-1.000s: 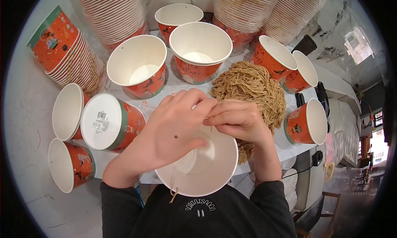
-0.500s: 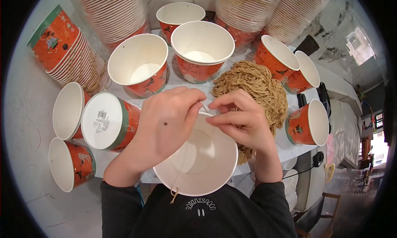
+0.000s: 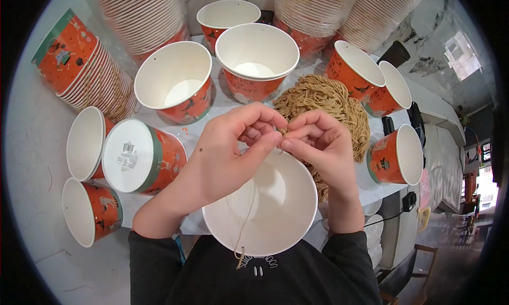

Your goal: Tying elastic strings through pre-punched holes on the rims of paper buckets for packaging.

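White tabletop (image 3: 379, 192): hands (image 3: 218, 148), apart before, now together pinching cord (image 3: 240, 259).

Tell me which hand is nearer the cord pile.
Right. The right hand is just in front of the cord pile, overlapping it in view; the left hand is farther off, to its left.

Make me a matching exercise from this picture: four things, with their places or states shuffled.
1. Bucket with cord at its near rim
2. Tan cord pile
3. Left hand
4. Bucket showing its base

A. Fingertips close to the right hand's
B. Left of both hands, tipped over
C. Below both hands, opening up
D. Heaped, partly behind the right hand

Pairs: 1-C, 2-D, 3-A, 4-B
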Tool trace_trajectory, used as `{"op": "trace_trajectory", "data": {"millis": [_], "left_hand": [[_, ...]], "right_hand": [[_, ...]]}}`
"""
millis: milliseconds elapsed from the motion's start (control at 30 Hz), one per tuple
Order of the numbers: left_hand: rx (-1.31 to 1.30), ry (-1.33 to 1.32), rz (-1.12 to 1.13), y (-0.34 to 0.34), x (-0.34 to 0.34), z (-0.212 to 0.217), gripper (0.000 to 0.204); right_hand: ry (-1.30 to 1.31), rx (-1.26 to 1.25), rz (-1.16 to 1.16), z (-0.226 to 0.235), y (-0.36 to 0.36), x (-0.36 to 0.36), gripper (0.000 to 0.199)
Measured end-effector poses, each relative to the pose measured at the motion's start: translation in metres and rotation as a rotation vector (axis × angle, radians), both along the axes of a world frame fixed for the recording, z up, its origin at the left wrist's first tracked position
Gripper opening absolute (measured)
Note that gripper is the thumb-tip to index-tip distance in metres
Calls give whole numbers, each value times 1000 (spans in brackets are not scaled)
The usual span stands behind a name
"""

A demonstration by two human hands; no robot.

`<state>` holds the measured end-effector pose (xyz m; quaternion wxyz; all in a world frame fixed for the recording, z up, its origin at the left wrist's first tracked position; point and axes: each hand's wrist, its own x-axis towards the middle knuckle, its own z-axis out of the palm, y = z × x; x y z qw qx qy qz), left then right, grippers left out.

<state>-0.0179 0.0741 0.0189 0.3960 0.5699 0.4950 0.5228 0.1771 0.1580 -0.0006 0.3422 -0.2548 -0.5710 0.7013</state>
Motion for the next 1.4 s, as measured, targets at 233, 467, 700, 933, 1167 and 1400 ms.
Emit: {"op": "trace_trajectory", "data": {"millis": [233, 467, 700, 933, 1167, 1400], "left_hand": [[4, 411, 131, -10, 0, 14, 25], [124, 761, 160, -17, -2, 12, 13], [192, 466, 172, -8, 6, 12, 11], [97, 470, 179, -4, -1, 9, 12], [-87, 234, 116, 4, -3, 11, 10], [86, 516, 189, -5, -10, 9, 13]], "right_hand": [[-46, 198, -222, 1, -13, -5, 16], [-272, 550, -299, -8, -9, -8, 10], [-328, 836, -222, -1, -8, -12, 15], [-287, 878, -182, -4, -7, -12, 17], [-283, 693, -154, -4, -6, -12, 21], [-213, 713, -299, -6, -6, -15, 16]]}}
